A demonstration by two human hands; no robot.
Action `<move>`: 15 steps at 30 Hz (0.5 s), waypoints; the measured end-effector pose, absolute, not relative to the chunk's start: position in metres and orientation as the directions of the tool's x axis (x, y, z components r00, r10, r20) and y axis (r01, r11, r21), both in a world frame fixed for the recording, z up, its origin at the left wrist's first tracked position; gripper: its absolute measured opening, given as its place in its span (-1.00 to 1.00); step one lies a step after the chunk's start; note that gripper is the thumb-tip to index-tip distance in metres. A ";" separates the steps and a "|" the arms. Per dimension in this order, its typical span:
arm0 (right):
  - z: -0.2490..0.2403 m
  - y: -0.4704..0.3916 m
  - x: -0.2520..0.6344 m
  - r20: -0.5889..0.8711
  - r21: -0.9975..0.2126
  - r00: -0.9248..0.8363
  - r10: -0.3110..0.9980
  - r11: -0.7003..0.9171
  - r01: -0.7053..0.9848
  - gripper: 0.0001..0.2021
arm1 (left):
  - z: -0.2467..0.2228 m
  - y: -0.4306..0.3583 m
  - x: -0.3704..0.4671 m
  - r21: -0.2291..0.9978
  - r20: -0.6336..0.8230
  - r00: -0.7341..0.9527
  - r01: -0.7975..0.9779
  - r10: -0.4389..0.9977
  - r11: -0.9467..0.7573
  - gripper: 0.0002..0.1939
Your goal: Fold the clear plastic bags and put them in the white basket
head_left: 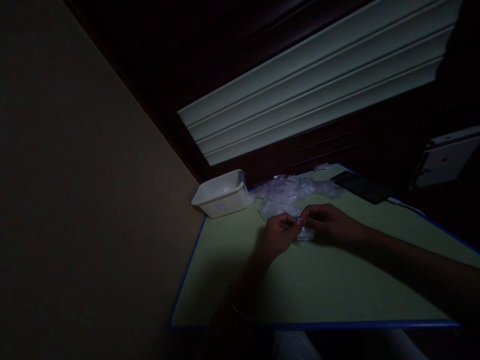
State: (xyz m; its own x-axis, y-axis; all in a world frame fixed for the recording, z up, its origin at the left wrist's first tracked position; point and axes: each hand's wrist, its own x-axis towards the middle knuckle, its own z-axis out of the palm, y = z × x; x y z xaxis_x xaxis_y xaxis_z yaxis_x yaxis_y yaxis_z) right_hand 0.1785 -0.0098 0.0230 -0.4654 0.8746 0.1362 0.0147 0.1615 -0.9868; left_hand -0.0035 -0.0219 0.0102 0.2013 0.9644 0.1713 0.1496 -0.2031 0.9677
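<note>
Between my two hands is a small clear plastic bag (305,235), hanging just above or resting on the table; I cannot tell which. My left hand (279,234) pinches its upper edge from the left. From the right, my right hand (326,220) pinches the same edge, the fingertips of both hands almost touching. Whether the bag holds anything is too dark to see. Right behind my hands lies a loose pile of clear plastic bags (285,192).
A white plastic bin (223,195) stands at the table's back left corner, by the wall. A dark tablet or phone (362,186) with a white cable (407,206) lies at the back right. The pale green table (337,290) has a blue edge. Behind it rises a slatted panel (300,95).
</note>
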 end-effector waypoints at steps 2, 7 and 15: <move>0.023 -0.009 0.179 0.144 -0.983 -0.463 0.874 0.179 0.033 -0.64 | 0.009 -0.022 -0.003 0.965 0.170 0.200 0.167 0.965 -0.204 -0.79; 0.020 -0.004 0.181 0.161 -0.973 -0.444 0.882 0.217 0.079 -0.67 | 0.005 -0.023 -0.003 0.940 0.186 0.202 0.249 0.961 -0.235 -0.79; 0.023 -0.007 0.181 0.201 -0.948 -0.472 0.859 0.292 0.129 -0.70 | 0.012 -0.025 -0.003 0.927 0.230 0.163 0.264 0.959 -0.267 -0.76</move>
State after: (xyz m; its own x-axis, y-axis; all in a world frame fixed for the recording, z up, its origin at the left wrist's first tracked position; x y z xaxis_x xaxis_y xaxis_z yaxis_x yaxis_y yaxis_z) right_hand 0.1805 -0.0066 0.0227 -0.4717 0.8587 0.2005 0.1294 0.2924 -0.9475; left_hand -0.0027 -0.0247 0.0118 0.1631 0.9594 0.2300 0.2638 -0.2671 0.9269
